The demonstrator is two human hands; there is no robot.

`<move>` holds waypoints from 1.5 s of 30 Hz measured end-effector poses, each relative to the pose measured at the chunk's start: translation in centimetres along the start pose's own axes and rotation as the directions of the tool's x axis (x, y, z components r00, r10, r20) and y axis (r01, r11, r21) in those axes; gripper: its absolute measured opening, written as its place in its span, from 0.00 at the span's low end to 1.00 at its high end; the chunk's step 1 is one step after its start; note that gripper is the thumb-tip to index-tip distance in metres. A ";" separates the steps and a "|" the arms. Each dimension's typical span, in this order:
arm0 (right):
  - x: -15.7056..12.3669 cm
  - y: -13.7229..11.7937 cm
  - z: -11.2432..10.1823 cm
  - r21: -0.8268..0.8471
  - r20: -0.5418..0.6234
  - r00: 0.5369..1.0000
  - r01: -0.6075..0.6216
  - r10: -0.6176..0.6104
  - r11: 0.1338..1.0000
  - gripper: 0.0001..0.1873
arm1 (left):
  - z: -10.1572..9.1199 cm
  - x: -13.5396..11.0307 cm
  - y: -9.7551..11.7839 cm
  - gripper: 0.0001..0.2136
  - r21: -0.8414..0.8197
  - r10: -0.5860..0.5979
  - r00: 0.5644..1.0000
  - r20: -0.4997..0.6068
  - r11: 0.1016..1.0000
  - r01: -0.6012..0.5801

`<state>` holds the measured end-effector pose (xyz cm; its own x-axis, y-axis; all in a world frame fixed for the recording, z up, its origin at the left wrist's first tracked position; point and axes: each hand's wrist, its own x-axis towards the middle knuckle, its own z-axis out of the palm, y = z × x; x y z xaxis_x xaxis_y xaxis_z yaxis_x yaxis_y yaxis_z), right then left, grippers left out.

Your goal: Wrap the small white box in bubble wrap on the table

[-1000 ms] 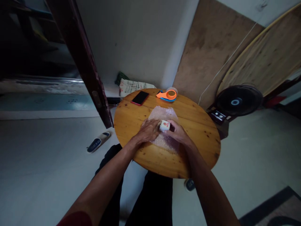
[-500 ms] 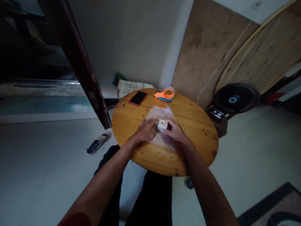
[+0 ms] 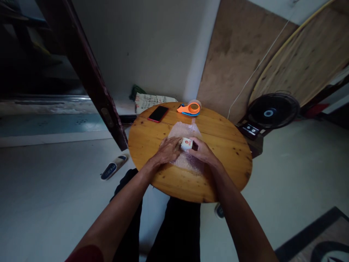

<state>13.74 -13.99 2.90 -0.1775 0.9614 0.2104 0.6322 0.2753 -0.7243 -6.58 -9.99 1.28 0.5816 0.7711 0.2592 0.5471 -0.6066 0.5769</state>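
Note:
A small white box [image 3: 187,144] with an orange mark lies on a sheet of bubble wrap [image 3: 183,131] spread on the round wooden table [image 3: 152,140]. My left hand [image 3: 167,150] rests on the wrap at the box's left side, fingers curled against it. My right hand [image 3: 201,151] grips the box from the right, fingers closed round it.
At the table's far edge lie a red-cased phone [image 3: 158,113] and an orange tape dispenser [image 3: 189,108]. A black fan [image 3: 273,110] stands on the floor to the right. A slipper [image 3: 113,167] lies left of the table by a dark door [image 3: 89,80]. A printed sack [image 3: 151,99] sits behind.
Both hands and the box have stayed together on the wrap; only the view has shifted slightly, and the right hand's fingers have closed a little more over the box.

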 end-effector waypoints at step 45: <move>0.6 0.5 -1.2 0.237 -0.129 0.976 -0.142 0.176 0.961 0.11 | -2.8 2.9 2.8 0.12 0.065 0.051 0.992 -0.112 0.997 -0.044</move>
<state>14.86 -13.30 3.40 0.0351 0.9861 0.1624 0.4545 0.1290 -0.8814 -5.06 -8.92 5.76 0.5377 0.7559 0.3736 0.5588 -0.6512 0.5135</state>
